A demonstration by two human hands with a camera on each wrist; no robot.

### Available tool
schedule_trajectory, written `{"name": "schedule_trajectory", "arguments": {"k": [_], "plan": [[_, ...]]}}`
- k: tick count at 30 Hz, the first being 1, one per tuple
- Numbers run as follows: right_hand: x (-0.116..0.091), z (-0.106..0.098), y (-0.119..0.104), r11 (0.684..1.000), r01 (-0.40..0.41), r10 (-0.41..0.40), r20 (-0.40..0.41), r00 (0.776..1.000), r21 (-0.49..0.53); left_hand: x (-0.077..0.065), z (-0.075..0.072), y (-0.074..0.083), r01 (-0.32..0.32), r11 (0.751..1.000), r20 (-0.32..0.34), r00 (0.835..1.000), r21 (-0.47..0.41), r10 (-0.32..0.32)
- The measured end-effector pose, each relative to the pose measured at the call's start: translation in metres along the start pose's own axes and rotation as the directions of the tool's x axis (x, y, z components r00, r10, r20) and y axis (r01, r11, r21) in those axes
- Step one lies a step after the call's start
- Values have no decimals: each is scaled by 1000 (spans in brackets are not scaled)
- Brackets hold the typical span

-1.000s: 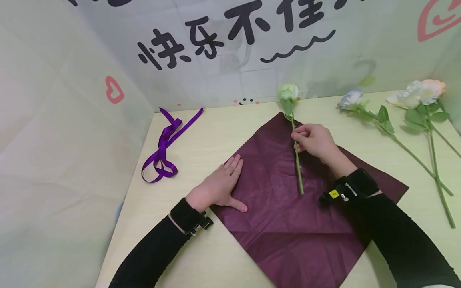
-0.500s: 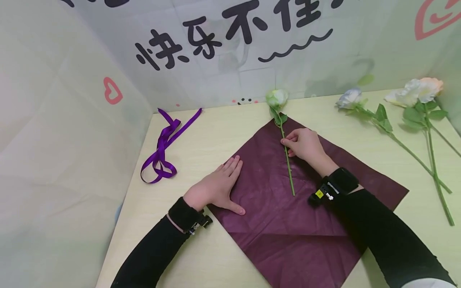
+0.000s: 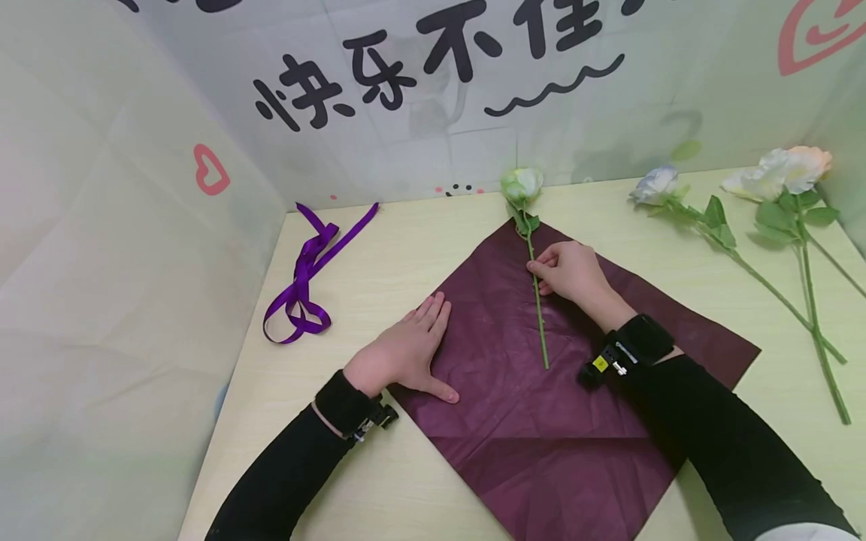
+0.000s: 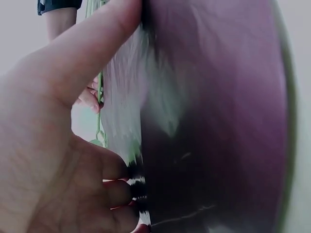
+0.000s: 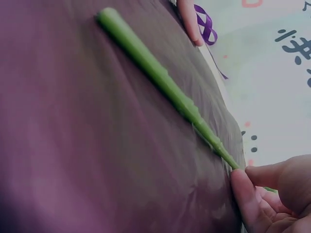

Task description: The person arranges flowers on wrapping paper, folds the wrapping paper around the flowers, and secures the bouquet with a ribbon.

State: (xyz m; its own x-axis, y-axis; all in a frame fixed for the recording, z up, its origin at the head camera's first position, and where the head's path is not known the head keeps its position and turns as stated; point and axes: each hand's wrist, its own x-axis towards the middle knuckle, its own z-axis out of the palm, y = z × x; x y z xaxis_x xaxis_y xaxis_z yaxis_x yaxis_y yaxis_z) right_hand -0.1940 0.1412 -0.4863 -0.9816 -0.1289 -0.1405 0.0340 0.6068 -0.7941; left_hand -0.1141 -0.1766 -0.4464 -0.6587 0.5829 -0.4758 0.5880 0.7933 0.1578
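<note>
A dark purple sheet of wrapping paper (image 3: pixel 561 473) lies on the table with one corner pointing at the back wall. Over its upper part runs a pale green-white rose (image 3: pixel 522 186), its bloom past the back corner and its cut stem end near the sheet's middle. My right hand (image 3: pixel 575 274) pinches the stem (image 5: pixel 160 77) between thumb and fingertips about halfway along. My left hand (image 3: pixel 402 353) rests on the sheet's left corner with fingers straight and thumb spread. In the left wrist view the fingertips of the left hand (image 4: pixel 63 145) meet the paper.
A purple ribbon (image 3: pixel 307 278) lies loosely looped at the back left. Toward the right edge are a bluish-white flower (image 3: pixel 658 185) and pale peach and white flowers (image 3: pixel 788 173), their stems crossing. Printed fabric walls (image 3: pixel 433 135) stand behind and at the sides.
My right hand has shifted left with the rose, whose bloom now sits above the sheet's back corner. Over the last half second almost everything stays in place. The left hand keeps to the left corner.
</note>
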Motion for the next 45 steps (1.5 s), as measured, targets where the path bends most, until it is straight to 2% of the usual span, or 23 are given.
{"name": "schedule_trajectory", "arguments": {"k": [5,11,20,25,31,41,45], "plan": [[0,-1,2,999,22,-22,-7,1000,-28,1,1,-3,-11,1000,-15,1000,8,12],[-3,-2,4,994,68,-70,-26,997,-80,3,0,-6,-35,999,-32,999,-34,34],[-6,-2,3,993,69,-72,-22,997,-94,2,-5,-3,-30,997,-14,999,-71,29],[-6,-2,4,991,85,-87,-19,996,-108,2,-3,-4,-28,997,-23,999,-69,27],[-8,-1,6,990,62,-62,-3,998,-125,4,-1,-4,-31,995,-13,999,-95,30],[-14,-2,11,988,65,-66,-1,998,-142,4,1,-6,-55,995,-10,998,-81,54],[-14,-4,11,987,93,-91,22,996,-134,3,0,-7,-49,996,-5,999,-75,49]]}}
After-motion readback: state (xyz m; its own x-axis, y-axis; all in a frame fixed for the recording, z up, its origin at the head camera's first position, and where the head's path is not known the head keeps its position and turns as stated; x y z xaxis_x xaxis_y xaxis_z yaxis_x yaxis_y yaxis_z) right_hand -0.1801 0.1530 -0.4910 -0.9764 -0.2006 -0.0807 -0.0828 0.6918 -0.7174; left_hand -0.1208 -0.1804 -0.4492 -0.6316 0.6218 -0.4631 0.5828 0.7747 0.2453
